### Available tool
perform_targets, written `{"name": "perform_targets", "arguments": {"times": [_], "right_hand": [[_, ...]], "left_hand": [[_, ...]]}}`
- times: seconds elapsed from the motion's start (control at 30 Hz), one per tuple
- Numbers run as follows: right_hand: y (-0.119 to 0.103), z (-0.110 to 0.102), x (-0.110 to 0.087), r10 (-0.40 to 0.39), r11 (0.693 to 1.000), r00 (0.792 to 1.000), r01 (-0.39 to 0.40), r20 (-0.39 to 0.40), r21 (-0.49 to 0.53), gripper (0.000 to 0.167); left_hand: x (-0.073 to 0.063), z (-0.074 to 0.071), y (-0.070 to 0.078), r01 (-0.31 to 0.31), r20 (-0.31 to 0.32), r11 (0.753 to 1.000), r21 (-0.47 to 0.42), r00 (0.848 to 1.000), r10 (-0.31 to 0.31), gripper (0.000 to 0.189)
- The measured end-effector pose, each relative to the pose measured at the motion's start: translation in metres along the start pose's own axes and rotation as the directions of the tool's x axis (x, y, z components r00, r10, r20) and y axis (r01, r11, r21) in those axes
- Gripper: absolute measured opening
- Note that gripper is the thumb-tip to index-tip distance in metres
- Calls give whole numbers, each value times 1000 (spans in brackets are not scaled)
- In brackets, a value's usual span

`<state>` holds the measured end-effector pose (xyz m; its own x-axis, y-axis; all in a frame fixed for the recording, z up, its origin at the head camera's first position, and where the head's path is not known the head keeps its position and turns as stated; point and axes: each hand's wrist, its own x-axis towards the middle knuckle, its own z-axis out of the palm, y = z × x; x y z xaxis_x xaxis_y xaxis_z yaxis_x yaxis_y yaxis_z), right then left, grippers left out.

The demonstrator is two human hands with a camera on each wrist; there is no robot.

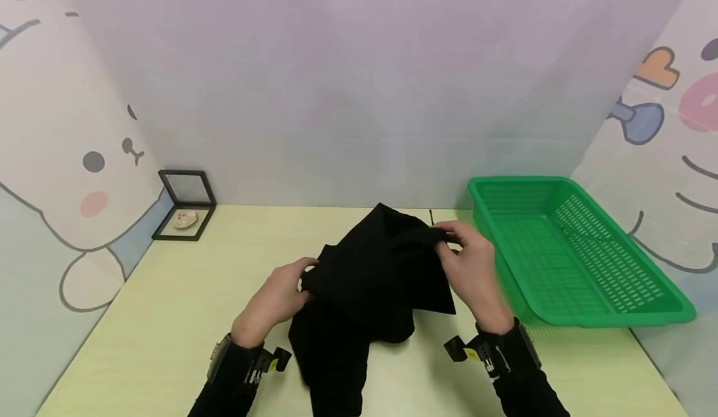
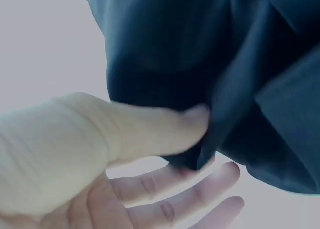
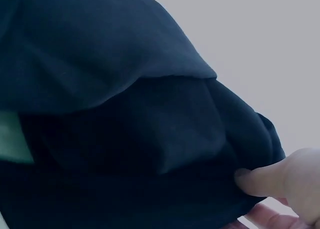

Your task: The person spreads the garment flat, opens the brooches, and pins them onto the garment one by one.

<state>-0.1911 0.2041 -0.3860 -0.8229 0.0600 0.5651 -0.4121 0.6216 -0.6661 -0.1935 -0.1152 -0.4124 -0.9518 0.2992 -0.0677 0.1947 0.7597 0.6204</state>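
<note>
A crumpled black garment [image 1: 359, 280] is bunched up over the middle of the table, and a long narrow part of it trails toward the near edge. Its exact kind is hard to tell from the folds. At its left edge my left hand [image 1: 280, 295] pinches the cloth; the left wrist view shows the thumb [image 2: 170, 126] against a fold, with the other fingers beneath. My right hand [image 1: 470, 264] pinches the upper right edge. Up close in the right wrist view, the thumb [image 3: 260, 180] lies on top of the dark fabric [image 3: 125, 139].
To the right a green plastic basket [image 1: 499, 249] with slotted walls stands on the pale yellow table [image 1: 140, 330]. An open black frame [image 1: 193, 205] holding a small pale object [image 1: 185, 219] sits at the back left. White cartoon-printed panels [image 1: 359, 93] enclose the table.
</note>
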Motion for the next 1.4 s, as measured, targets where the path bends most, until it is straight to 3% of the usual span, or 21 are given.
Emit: {"name": "perform_targets", "arguments": {"times": [0.13,0.17,0.23,0.33,0.37,0.4,0.53,0.63,0.73,0.87,0.93,1.0,1.07,1.17,1.3,1.4], "right_hand": [[5,-6,2,46,998,998,-44,47,-34,19],[26,0,0,35,999,997,-35,70,2,20],[33,2,-1,40,999,993,-39,109,-15,21],[34,3,-2,49,999,985,-45,167,-24,23],[33,4,-2,48,999,982,-43,183,-33,23],[12,-2,-2,67,995,978,-51,196,-84,22],[2,-2,-2,86,990,957,-51,276,-132,20],[0,1,-4,88,985,928,-28,362,-168,20],[-1,5,-5,92,985,874,-9,477,-173,19],[0,11,-9,107,988,782,-12,614,-157,19],[-1,14,-11,102,990,750,-12,654,-141,20],[-1,15,-12,102,991,731,-16,675,-132,20],[-3,15,-12,107,991,723,-26,682,-128,20],[-5,11,-10,122,990,728,-37,674,-138,21],[-5,5,-6,111,988,752,-15,650,-151,21],[-3,-2,-3,104,987,765,-2,635,-159,21]], "left_hand": [[0,-3,-3,-12,-32,1000,-2,999,12,47],[0,-4,-3,-13,-37,1000,-3,999,13,47],[-1,-5,-2,-17,-45,1000,4,999,17,48],[-1,-1,4,-79,-63,997,13,995,79,48],[-1,1,6,-121,-81,992,15,989,122,45],[-1,3,10,-169,-99,986,11,981,170,42],[1,16,23,-362,-154,932,34,919,362,33],[-1,27,30,-417,-130,906,68,897,423,36],[-2,39,35,-403,-46,910,97,912,408,48],[-2,56,38,-329,80,924,195,944,319,59],[-3,63,38,-305,97,916,261,952,290,53],[-4,67,37,-293,76,906,306,956,284,39],[-4,67,36,-289,35,903,319,955,294,23],[-4,59,35,-275,-37,921,277,954,296,10],[-5,36,32,-221,-174,955,199,951,256,10],[-6,14,26,-173,-289,972,160,933,213,12]]}}
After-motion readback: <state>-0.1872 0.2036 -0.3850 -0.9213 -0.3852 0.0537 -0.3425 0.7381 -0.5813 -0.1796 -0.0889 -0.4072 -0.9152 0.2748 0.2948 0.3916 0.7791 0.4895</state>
